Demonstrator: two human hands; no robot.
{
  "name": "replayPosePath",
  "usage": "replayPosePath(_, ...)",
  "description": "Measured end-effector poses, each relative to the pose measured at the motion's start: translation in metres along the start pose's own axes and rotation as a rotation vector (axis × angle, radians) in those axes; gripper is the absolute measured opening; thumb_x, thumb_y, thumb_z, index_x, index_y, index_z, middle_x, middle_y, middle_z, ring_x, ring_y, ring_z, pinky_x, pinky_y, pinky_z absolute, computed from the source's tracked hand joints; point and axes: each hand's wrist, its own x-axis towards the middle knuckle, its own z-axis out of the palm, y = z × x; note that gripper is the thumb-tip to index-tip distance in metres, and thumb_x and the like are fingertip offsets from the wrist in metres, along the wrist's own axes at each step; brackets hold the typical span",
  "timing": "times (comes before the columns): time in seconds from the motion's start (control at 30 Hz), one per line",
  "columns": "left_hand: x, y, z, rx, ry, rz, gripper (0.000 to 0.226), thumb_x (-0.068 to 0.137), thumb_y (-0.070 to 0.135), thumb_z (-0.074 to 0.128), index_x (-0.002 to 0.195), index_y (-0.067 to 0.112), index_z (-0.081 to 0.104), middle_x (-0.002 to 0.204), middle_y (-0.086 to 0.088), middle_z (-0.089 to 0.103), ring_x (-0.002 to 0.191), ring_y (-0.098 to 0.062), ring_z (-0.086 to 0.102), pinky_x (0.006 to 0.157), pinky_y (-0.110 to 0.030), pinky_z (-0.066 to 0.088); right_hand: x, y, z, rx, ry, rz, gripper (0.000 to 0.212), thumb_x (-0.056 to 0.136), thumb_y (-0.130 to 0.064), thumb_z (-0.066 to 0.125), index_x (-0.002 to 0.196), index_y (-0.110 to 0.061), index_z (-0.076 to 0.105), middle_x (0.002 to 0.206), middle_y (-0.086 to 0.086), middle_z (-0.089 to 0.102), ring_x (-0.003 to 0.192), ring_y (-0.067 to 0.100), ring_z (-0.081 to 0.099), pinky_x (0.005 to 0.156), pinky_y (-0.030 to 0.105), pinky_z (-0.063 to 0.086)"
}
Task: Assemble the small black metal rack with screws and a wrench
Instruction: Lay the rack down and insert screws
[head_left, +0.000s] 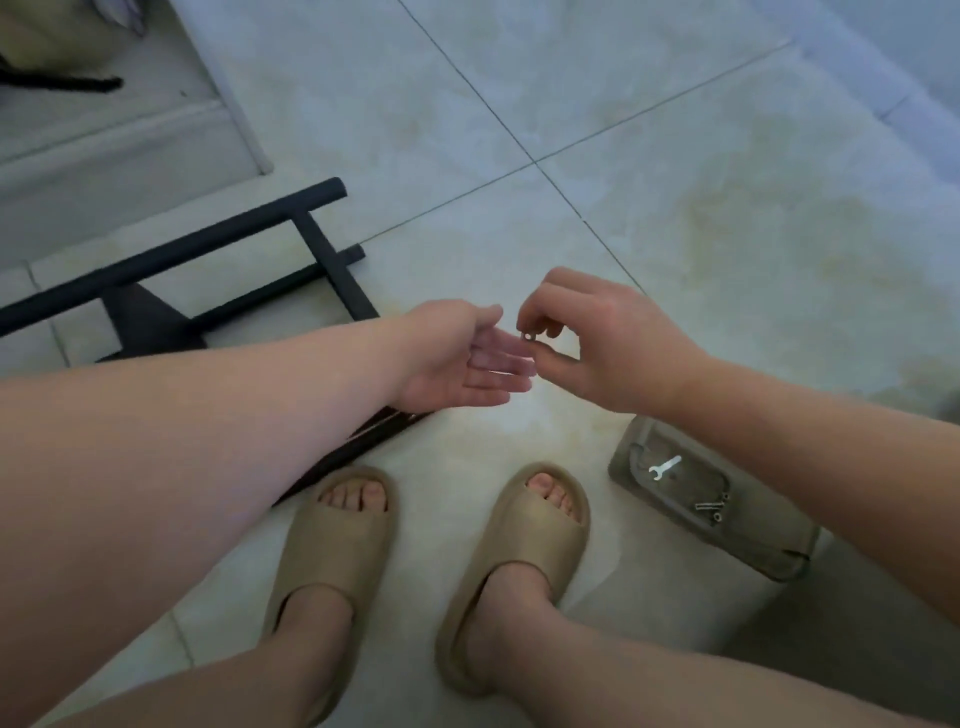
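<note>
Head view, looking down at a pale tiled floor (675, 208): my left hand (457, 358) lies palm up with its fingers (498, 358) straight and relaxed, holding nothing. My right hand (608, 343) meets it from the right, thumb and forefinger pinching a small silvery part (528, 336) just above the left fingertips. It is too small to say whether it is a nut or a washer, and I cannot tell whether it touches the left hand.

At left, the black metal rack (208, 260) lies flat on the floor, its bars running from the far middle toward the near left and passing under my left forearm. At near right, a khaki pouch (758, 545) sits on the floor, partly under my right forearm. On it rest a little silver wrench (664, 467) and, a short way nearer, a cluster of dark screws (712, 506). My feet, in tan sandals (337, 540), stand between rack and pouch.
</note>
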Motion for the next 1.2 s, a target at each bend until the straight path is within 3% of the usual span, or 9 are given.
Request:
replayPosePath(0.17, -0.01, -0.005, -0.051, -0.161, 0.012, -0.021, 0.045, 0.107, 0.042, 0.036, 0.102, 0.009, 0.066, 0.088, -0.005, 0.07, 0.072, -0.019, 0.072, 0.061, -0.025, 0.054, 0.045, -0.022, 0.04, 0.026, -0.046, -0.046, 0.011, 0.091, -0.01, 0.071, 0.101, -0.006, 0.07, 0.095, 0.003, 0.062, 0.081, 0.023, 0.063, 0.07, 0.047, 0.054)
replayPosePath(0.3, 0.002, -0.02, -0.089, -0.182, 0.222, -0.004, 0.041, 0.105, 0.035, 0.044, 0.078, 0.011, 0.062, 0.064, -0.002, 0.061, 0.048, -0.011, 0.054, 0.041, -0.016, 0.039, 0.073, -0.013, 0.075, 0.092, -0.043, 0.063, 0.016, 0.096, -0.018, 0.066, 0.109, -0.01, 0.068, 0.098, -0.005, 0.06, 0.086, 0.014, 0.059, 0.082, 0.042, 0.053)
replayPosePath(0.47, 0.026, -0.04, -0.13, -0.118, 0.452, 0.11, 0.028, 0.102, 0.035, 0.05, 0.086, 0.014, 0.06, 0.057, 0.005, 0.038, 0.044, -0.009, 0.03, 0.041, -0.019, 0.025, 0.086, 0.011, 0.114, 0.013, -0.442, 0.196, 0.034, 0.096, -0.044, 0.062, 0.119, -0.02, 0.064, 0.113, -0.008, 0.062, 0.108, 0.015, 0.057, 0.088, 0.029, 0.044)
replayPosePath(0.57, 0.04, -0.052, -0.13, -0.032, 0.456, 0.119, 0.033, 0.1, 0.041, 0.053, 0.104, 0.011, 0.064, 0.055, 0.005, 0.036, 0.047, -0.011, 0.029, 0.042, -0.021, 0.025, 0.078, 0.011, 0.128, 0.048, -0.572, 0.215, 0.04, 0.087, -0.058, 0.065, 0.098, -0.019, 0.064, 0.09, -0.006, 0.064, 0.087, 0.017, 0.059, 0.077, 0.032, 0.047)
replayPosePath(0.67, 0.045, -0.054, -0.124, -0.007, 0.428, 0.158, 0.03, 0.101, 0.038, 0.046, 0.095, 0.012, 0.061, 0.051, 0.006, 0.036, 0.047, -0.013, 0.027, 0.043, -0.022, 0.024, 0.072, 0.012, 0.128, 0.062, -0.558, 0.214, 0.037, 0.086, -0.056, 0.069, 0.085, -0.02, 0.059, 0.071, -0.001, 0.058, 0.069, 0.017, 0.054, 0.064, 0.028, 0.042)
replayPosePath(0.83, 0.041, -0.055, -0.116, 0.169, 0.437, 0.184, 0.038, 0.103, 0.033, 0.043, 0.103, 0.003, 0.066, 0.054, 0.002, 0.038, 0.05, -0.018, 0.029, 0.046, -0.024, 0.027, 0.065, 0.006, 0.121, 0.084, -0.573, 0.301, 0.034, 0.085, -0.055, 0.074, 0.084, -0.022, 0.065, 0.065, 0.001, 0.058, 0.058, 0.014, 0.049, 0.053, 0.021, 0.037)
replayPosePath(1.03, 0.031, -0.08, -0.096, 0.347, 0.25, 0.148, 0.04, 0.106, 0.022, 0.038, 0.113, -0.01, 0.061, 0.056, 0.002, 0.036, 0.052, -0.017, 0.027, 0.048, -0.026, 0.023, 0.021, -0.006, 0.123, 0.017, -0.718, 0.346, 0.04, 0.08, -0.061, 0.073, 0.069, -0.031, 0.051, 0.057, -0.005, 0.052, 0.051, 0.008, 0.047, 0.048, 0.021, 0.033)
replayPosePath(1.13, 0.034, -0.086, -0.094, 0.298, 0.212, 0.175, 0.04, 0.106, 0.027, 0.039, 0.109, -0.004, 0.064, 0.049, 0.008, 0.033, 0.049, -0.014, 0.024, 0.049, -0.027, 0.021, 0.013, -0.001, 0.128, 0.039, -0.677, 0.408, 0.048, 0.07, -0.07, 0.074, 0.097, -0.035, 0.056, 0.086, -0.015, 0.064, 0.076, 0.007, 0.059, 0.063, 0.018, 0.041)
replayPosePath(1.2, 0.036, -0.086, -0.098, 0.273, 0.168, 0.196, 0.039, 0.107, 0.028, 0.039, 0.105, -0.002, 0.064, 0.05, 0.007, 0.03, 0.05, -0.014, 0.022, 0.052, -0.029, 0.019, 0.017, 0.008, 0.129, 0.0, -0.59, 0.375, 0.103, 0.056, -0.081, 0.073, 0.14, -0.033, 0.04, 0.135, -0.009, 0.051, 0.12, 0.015, 0.051, 0.094, 0.031, 0.045)
